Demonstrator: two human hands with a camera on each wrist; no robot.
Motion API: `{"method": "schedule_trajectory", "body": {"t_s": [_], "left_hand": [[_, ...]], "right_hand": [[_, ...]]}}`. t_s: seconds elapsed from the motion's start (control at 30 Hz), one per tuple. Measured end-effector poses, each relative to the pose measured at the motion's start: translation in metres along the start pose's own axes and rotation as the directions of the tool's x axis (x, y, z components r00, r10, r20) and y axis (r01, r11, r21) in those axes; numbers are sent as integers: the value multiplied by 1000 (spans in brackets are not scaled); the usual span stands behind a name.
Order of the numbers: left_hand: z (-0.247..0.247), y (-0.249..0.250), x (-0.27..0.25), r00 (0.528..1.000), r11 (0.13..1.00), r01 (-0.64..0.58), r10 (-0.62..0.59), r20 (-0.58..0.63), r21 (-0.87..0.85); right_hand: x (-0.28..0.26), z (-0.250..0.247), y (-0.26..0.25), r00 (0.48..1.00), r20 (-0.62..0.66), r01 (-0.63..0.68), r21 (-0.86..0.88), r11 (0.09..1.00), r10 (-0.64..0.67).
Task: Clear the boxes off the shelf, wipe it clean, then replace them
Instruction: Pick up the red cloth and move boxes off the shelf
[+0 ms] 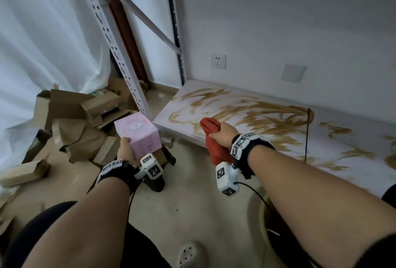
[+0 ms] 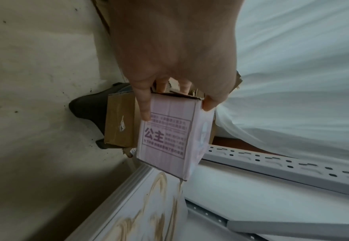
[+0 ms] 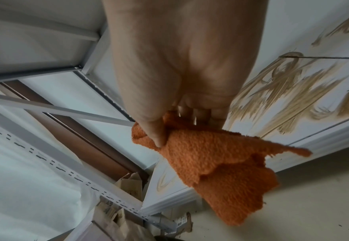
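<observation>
My left hand point(image 1: 126, 149) grips a pink box point(image 1: 138, 133) in the air just left of the shelf's front corner; in the left wrist view its fingers point(image 2: 143, 104) curl round the pink box point(image 2: 169, 138) with purple print. My right hand point(image 1: 222, 135) clutches an orange-red cloth point(image 1: 214, 145) above the front edge of the low white shelf point(image 1: 186, 130). Brown smears point(image 1: 257, 115) cover the shelf. In the right wrist view the orange cloth point(image 3: 221, 171) hangs from my right hand point(image 3: 169, 127) over the shelf's front lip point(image 3: 314, 143).
Torn cardboard boxes point(image 1: 81, 121) are piled on the floor left of the perforated white upright point(image 1: 115, 53). A brown box point(image 2: 120, 124) sits on a dark stool point(image 2: 91, 107) below my left hand. A wall socket point(image 1: 218, 61) sits behind the shelf. My shoe point(image 1: 190, 255) is near the bottom.
</observation>
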State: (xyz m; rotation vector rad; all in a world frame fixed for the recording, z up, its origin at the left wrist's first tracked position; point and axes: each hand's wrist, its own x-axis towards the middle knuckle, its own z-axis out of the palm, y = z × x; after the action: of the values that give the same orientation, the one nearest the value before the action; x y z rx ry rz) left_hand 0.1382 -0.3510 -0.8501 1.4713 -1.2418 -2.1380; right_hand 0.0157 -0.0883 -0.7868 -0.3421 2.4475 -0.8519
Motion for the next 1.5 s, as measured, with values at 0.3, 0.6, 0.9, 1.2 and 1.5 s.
{"method": "schedule_trajectory", "body": {"t_s": [0.3,0.6,0.9,1.2,1.5], "left_hand": [[4,-7,1,996,993,1,10,-86,117],[-3,-7,9,985,605,-5,140,-101,797],[12,0,-7,778,677,-225,558,-288,701],[125,-19,-82,813,632,-575,369,451,519],[230,-74,-145,622,403,-705,-43,781,584]], "right_hand": [[7,14,-6,1000,12,-16,-50,999,17],[9,19,-3,1000,21,-8,-81,997,9],[2,18,-3,999,27,31,-75,997,-29],[-13,-9,32,999,-15,31,-28,999,-31],[-41,-72,102,985,-169,59,169,984,-30]]}}
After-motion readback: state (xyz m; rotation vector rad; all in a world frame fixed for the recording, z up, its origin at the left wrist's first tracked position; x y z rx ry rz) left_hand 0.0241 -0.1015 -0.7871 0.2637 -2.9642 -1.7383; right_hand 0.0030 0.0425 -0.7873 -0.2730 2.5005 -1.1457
